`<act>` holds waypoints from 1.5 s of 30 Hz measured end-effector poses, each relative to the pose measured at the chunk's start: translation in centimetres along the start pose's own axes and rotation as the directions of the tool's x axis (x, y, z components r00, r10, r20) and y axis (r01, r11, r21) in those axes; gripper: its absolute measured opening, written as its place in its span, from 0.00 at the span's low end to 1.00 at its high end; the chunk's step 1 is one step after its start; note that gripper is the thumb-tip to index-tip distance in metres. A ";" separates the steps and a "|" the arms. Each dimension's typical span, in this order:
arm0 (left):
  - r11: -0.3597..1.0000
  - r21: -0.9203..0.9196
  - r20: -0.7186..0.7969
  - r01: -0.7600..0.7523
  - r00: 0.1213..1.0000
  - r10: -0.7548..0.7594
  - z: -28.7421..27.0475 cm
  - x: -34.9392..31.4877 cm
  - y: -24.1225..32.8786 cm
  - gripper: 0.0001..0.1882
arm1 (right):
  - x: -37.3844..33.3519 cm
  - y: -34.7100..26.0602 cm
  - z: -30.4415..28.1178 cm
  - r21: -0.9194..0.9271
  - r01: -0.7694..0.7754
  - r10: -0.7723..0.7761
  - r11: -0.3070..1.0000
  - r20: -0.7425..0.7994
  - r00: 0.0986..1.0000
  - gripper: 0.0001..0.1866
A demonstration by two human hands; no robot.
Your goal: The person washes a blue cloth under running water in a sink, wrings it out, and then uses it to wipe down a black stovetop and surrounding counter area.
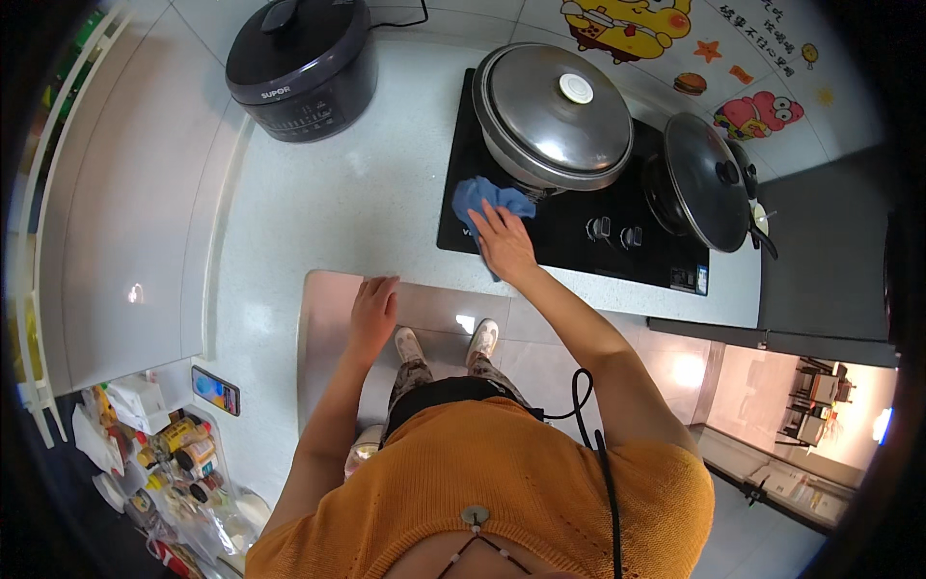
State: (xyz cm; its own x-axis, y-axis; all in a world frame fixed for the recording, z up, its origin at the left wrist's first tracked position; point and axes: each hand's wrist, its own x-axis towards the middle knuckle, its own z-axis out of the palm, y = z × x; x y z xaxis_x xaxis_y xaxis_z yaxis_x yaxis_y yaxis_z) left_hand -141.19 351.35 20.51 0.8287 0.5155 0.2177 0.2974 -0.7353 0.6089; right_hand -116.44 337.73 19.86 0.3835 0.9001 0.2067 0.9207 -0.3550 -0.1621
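On the black glass cooktop (pixel 579 246), a blue cloth (pixel 487 196) is pressed flat under the right hand (pixel 503 243), fingers spread, just beside the lidded steel wok (pixel 552 116). The left hand (pixel 372 311) is rested open, apparently flat, on the counter edge (pixel 328 289). A lidded dark pan (pixel 699 181) is seen rightward.

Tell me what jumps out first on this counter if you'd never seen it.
The big lidded steel wok on the black cooktop, with a smaller lidded pan to its right. Just in front of the wok, the right hand presses a blue cloth onto the cooktop, while the left hand rests on the counter edge. A dark rice cooker sits far left.
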 end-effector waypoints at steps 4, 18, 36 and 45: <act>1.000 -0.025 -0.064 -0.011 0.998 0.009 1.3 2.6 0.5 0.13 | 5.9 -1.0 2.0 -0.012 -0.038 0.039 0.999 0.048 0.998 0.27; 0.987 -0.135 0.090 0.089 0.993 -0.078 1.2 -1.9 -1.8 0.09 | -3.1 -0.5 -1.9 -0.268 -0.091 0.099 0.959 0.018 0.995 0.30; 0.993 -0.115 0.229 -0.005 0.973 0.032 1.2 2.0 0.3 0.13 | -2.5 -4.7 1.4 -0.068 -0.121 0.119 0.990 -0.029 0.992 0.25; 0.983 -0.160 0.221 -0.089 0.967 0.124 5.7 4.7 4.8 0.12 | -18.8 11.6 -5.6 -0.240 -0.476 0.478 0.846 -0.056 0.877 0.28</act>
State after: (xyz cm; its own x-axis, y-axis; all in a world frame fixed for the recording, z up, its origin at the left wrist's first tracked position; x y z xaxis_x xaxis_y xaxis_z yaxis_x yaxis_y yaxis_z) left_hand -133.13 347.70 20.12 0.9433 0.3106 0.1173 0.1429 -0.6986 0.7011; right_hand -112.60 315.28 19.49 0.7800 0.6055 0.1580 0.6137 -0.7895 -0.0043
